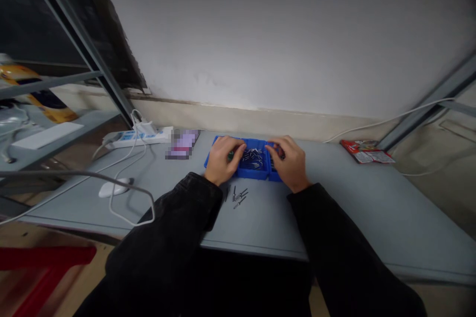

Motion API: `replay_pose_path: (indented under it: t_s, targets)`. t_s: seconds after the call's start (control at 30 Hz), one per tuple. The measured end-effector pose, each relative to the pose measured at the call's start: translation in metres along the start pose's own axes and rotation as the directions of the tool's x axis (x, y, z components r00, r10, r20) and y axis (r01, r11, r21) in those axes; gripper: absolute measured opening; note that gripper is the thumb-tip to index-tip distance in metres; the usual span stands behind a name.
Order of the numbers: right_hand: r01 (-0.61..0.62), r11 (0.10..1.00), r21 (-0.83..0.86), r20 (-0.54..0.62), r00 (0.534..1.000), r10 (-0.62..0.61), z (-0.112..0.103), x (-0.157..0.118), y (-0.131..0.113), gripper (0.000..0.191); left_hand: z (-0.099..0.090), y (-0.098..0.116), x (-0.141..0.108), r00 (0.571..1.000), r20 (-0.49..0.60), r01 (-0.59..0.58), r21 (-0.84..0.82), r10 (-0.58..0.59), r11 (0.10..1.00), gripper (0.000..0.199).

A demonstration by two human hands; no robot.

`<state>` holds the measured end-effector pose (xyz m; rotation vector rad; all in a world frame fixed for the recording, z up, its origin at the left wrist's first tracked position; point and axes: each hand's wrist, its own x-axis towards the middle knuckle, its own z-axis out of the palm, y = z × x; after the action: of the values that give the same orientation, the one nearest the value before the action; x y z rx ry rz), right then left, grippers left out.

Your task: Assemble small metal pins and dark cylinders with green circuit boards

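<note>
A blue plastic compartment tray (pixel 253 174) sits on the grey table (pixel 334 208), directly in front of me. Its middle compartment holds a heap of small metal pins (pixel 253 158). My left hand (pixel 224 160) rests over the tray's left part, fingers curled down near a small green item. My right hand (pixel 290 163) covers the right part, fingertips at a compartment with dark and red contents. What either hand pinches is hidden. Several loose metal pins (pixel 237 197) lie on the table just below the tray, between my wrists.
To the left stand a white power strip (pixel 137 138), a blurred purple item (pixel 182 143) and a white computer mouse (pixel 113 187) with cables. A red packet (pixel 366 151) lies at the far right. A metal shelf rises at the left, and a wall backs the table.
</note>
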<state>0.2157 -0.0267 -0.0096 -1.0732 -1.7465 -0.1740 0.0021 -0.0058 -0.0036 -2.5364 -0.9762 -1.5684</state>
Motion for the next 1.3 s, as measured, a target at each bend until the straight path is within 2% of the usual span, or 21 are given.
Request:
replay_pose_path:
  t_s: [0.07,0.13,0.2,0.3,0.4,0.57,0.87,1.0,1.07,1.13,1.23,1.3]
  targets:
    - [0.088,0.993,0.072,0.117,0.988,-0.096,0.002,-0.004,-0.006,0.015,0.000,0.000,-0.001,1.000,-0.003,0.007,-0.011,-0.007,1.000,0.022]
    - [0.176,0.973,0.148,0.254,0.944,-0.209,0.004,-0.011,-0.015,0.015,0.001,0.000,-0.001,1.000,-0.006,0.013,-0.016,-0.013,1.000,0.022]
    - [0.247,0.949,0.194,0.382,0.873,-0.305,0.008,-0.019,-0.027,0.017,0.001,0.000,-0.002,1.000,-0.003,0.021,-0.018,-0.021,1.000,0.021]
    - [0.357,0.913,0.196,0.509,0.759,-0.406,0.016,-0.032,-0.046,0.020,0.001,0.001,-0.002,1.000,0.002,0.020,-0.021,-0.020,1.000,0.022]
    - [0.396,0.904,0.157,0.606,0.684,-0.405,0.026,-0.040,-0.059,0.022,0.002,0.001,-0.002,1.000,0.005,0.017,-0.029,-0.017,0.999,0.022]
    - [0.323,0.944,0.066,0.719,0.640,-0.269,0.034,-0.040,-0.062,0.016,0.003,0.001,-0.002,1.000,0.015,0.013,-0.034,-0.013,0.999,0.021]
    - [0.275,0.961,0.043,0.697,0.680,-0.226,0.035,-0.037,-0.056,0.017,0.004,0.002,-0.002,1.000,0.015,0.004,-0.038,-0.003,0.999,0.021]
    - [0.293,0.955,0.055,0.660,0.707,-0.255,0.038,-0.040,-0.054,0.019,0.004,0.002,-0.002,1.000,0.008,0.002,-0.042,-0.001,0.999,0.019]
    - [0.308,0.950,0.050,0.607,0.746,-0.274,0.038,-0.041,-0.054,0.018,0.003,0.002,-0.002,1.000,-0.001,0.003,-0.045,-0.003,0.999,0.018]
    - [0.296,0.955,0.021,0.525,0.809,-0.263,0.036,-0.040,-0.052,0.019,0.002,0.002,-0.002,1.000,-0.002,-0.002,-0.056,0.002,0.998,0.019]
    - [0.222,0.974,-0.045,0.359,0.913,-0.192,0.030,-0.034,-0.048,0.021,0.000,0.002,-0.001,0.999,0.025,-0.030,-0.077,0.032,0.997,0.021]
    - [0.159,0.985,-0.064,0.241,0.960,-0.139,0.026,-0.029,-0.044,0.018,0.000,0.002,-0.001,0.997,0.056,-0.047,-0.078,0.052,0.996,0.022]
